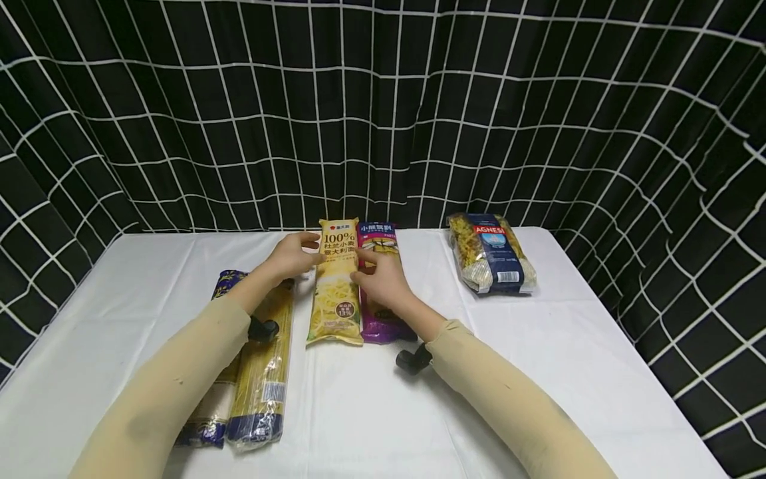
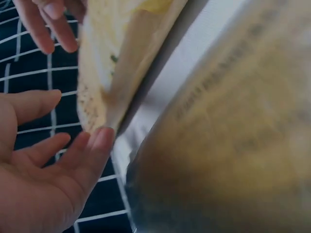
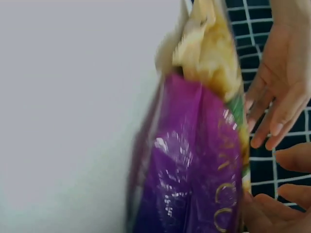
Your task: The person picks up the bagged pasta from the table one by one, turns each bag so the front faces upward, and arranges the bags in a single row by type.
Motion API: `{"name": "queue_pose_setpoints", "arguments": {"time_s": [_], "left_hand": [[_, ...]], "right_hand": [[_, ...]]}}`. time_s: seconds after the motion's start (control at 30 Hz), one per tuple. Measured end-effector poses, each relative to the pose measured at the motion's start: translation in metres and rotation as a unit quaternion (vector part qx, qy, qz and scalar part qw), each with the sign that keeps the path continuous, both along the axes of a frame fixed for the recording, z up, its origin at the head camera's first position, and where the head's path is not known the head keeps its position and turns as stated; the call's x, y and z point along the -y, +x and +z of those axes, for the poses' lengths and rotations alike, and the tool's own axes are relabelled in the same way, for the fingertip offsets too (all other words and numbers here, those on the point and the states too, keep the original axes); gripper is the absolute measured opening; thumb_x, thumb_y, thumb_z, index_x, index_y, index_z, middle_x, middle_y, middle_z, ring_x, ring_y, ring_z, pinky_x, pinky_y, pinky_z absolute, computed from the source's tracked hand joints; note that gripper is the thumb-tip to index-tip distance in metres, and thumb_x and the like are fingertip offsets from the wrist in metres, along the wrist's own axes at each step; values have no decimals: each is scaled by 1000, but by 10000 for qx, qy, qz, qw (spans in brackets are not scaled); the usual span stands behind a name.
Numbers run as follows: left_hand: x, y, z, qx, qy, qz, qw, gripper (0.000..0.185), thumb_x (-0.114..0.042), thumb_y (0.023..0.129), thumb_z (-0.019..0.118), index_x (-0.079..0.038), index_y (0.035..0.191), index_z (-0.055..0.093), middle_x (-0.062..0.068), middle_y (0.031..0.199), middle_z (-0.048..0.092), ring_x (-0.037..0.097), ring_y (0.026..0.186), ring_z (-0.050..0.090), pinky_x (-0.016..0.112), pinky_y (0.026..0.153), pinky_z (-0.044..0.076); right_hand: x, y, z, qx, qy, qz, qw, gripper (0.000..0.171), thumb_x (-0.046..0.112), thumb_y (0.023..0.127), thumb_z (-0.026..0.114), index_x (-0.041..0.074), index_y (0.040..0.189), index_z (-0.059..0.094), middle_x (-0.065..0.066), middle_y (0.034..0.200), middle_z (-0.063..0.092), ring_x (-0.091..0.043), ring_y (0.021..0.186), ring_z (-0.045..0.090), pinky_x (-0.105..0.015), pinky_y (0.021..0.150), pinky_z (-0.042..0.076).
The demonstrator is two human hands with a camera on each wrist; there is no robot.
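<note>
Black curtain with a white grid wraps round the back and sides, and a white worktop (image 1: 538, 372) sits in front of it with pasta packs laid out in a loose row.

Both hands are on the yellow pack (image 1: 336, 283), which lies flat in the middle of the frame, long side running away from the camera. Left hand (image 1: 291, 256) touches its upper left edge, right hand (image 1: 383, 279) its upper right edge. Neither grip looks closed yet — fingers are fairly straight and just resting against the sides, so the pack sits between the two hands rather than in them. The left wrist view shows loose, spread fingers beside the pack's edge, which fits.

Right hand also lies over the purple pack (image 1: 383, 313), which is just beside the yellow one, touching or nearly so.

My read: this is early, the yellow pack looks about to be picked up or straightened, nothing lifted so far.

Other stuff — two long spaghetti packs (image 1: 257, 379) at lower left, partly under the left forearm, and a blue pack (image 1: 492, 253) well apart at upper right.
</note>
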State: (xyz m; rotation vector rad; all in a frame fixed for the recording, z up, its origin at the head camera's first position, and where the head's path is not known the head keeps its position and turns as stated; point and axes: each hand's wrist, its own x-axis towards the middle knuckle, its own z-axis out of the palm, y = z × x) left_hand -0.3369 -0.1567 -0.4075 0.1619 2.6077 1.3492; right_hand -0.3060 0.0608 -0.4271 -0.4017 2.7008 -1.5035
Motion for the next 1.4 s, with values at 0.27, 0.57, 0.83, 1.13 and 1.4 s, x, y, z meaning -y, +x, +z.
{"name": "queue_pose_setpoints", "arguments": {"time_s": [0.27, 0.57, 0.83, 1.13, 1.4], "left_hand": [[29, 31, 10, -1169, -544, -311, 9912, 40, -15, 102, 64, -1, 140, 62, 22, 126, 66, 38, 109, 66, 44, 85, 57], [69, 47, 10, -1346, -1011, -575, 9840, 38, -13, 99, 70, 1, 133, 66, 23, 128, 65, 40, 111, 62, 52, 94, 52], [83, 50, 0, -608, -1291, -877, 9859, 58, -21, 94, 78, 0, 144, 58, 26, 146, 55, 47, 135, 48, 61, 108, 44], [81, 51, -5, -105, -1890, -787, 9788, 73, -34, 91, 80, -6, 152, 52, 29, 145, 50, 44, 126, 46, 61, 100, 47], [83, 48, -8, -517, -1320, -688, 9875, 66, -24, 86, 87, -1, 141, 61, 28, 141, 58, 41, 121, 56, 56, 99, 50]], "right_hand": [[1, 44, 9, 22, -408, 383, 9984, 53, 11, 98, 69, 6, 149, 56, -19, 136, 66, -23, 90, 72, -25, 68, 58], [29, 102, 8, 254, -370, 1416, 9889, 60, 7, 93, 75, 4, 149, 53, -15, 139, 60, -22, 106, 69, -25, 86, 58], [57, 128, -5, 314, 359, 2170, 9750, 69, 15, 88, 84, 6, 149, 53, -14, 141, 55, -10, 96, 67, -18, 80, 55], [71, 134, -4, 179, 1167, 2297, 9661, 69, 25, 86, 87, 16, 147, 58, -8, 148, 44, -2, 96, 64, -16, 79, 51], [74, 130, -6, 344, 1024, 2178, 9700, 74, 22, 83, 90, 12, 148, 56, -8, 142, 45, -2, 93, 62, -17, 77, 51]]}}
